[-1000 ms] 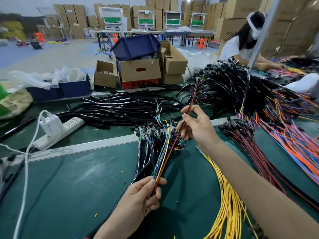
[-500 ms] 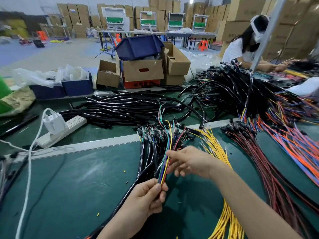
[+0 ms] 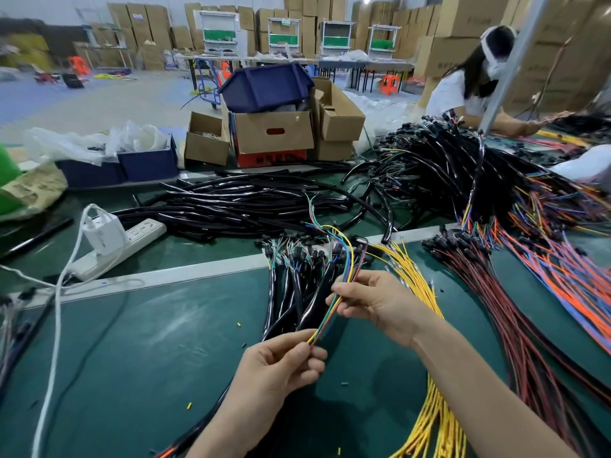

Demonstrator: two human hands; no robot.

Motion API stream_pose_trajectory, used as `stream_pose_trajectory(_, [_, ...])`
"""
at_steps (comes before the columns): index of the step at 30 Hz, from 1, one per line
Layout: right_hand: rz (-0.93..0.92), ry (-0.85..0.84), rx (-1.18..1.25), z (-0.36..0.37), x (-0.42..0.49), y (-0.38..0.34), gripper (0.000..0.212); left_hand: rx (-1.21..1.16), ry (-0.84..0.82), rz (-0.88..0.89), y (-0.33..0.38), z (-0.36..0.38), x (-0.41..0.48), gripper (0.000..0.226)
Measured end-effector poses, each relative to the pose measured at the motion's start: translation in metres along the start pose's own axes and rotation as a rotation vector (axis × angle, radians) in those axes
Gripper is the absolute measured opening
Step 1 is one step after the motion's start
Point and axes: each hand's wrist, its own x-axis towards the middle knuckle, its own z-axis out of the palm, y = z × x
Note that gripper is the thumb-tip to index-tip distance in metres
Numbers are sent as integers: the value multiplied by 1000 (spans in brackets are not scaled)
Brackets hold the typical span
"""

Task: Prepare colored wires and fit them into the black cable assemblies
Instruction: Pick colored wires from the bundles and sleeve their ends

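Observation:
A thin bundle of colored wires, yellow, green, blue and red, runs from my left hand up to my right hand. My left hand pinches the bundle's lower end between thumb and fingers. My right hand grips the same bundle higher up, and the wire tips curl above it. Behind the bundle, black cable assemblies with small connectors lie on the green mat. Loose yellow wires fan out to the right of my right hand.
Red-black wires and orange-blue wires cover the right side. A pile of black tubing lies behind a white power strip with a charger. Cardboard boxes stand at the back. Another person works at far right.
My right hand came down from holding a red wire high, brought it against the bundle, and now grips the bundle with my left hand.

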Motion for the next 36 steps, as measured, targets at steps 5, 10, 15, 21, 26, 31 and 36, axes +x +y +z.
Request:
stream_pose_trajectory(5, [11, -11, -8, -3, -5, 1, 2, -27, 80, -19, -1, 3, -2, 31])
stream_pose_trajectory(10, [-31, -36, -21, 8, -5, 9, 4, -2, 102, -34, 2, 6, -1, 32])
stream_pose_trajectory(15, [-68, -46, 76, 14, -2, 8, 5, -27, 98, -54, 1, 5, -1, 18])
stream_pose_trajectory(21, [-34, -4, 6, 16, 0, 15, 20, -14, 104, -33, 1, 4, -3, 26])
stream_pose_trajectory(26, [-37, 10, 17, 17, 1, 18, 23, -22, 126, -40, 0, 4, -3, 22])
stream_pose_trajectory(31, [-18, -59, -49, 20, -3, 19, 16, 6, 124, -29, 2, 4, -3, 32])
stream_pose_trajectory(36, [-31, -96, -128, 17, -11, 15, 16, 121, 65, -49, 0, 2, -3, 23])
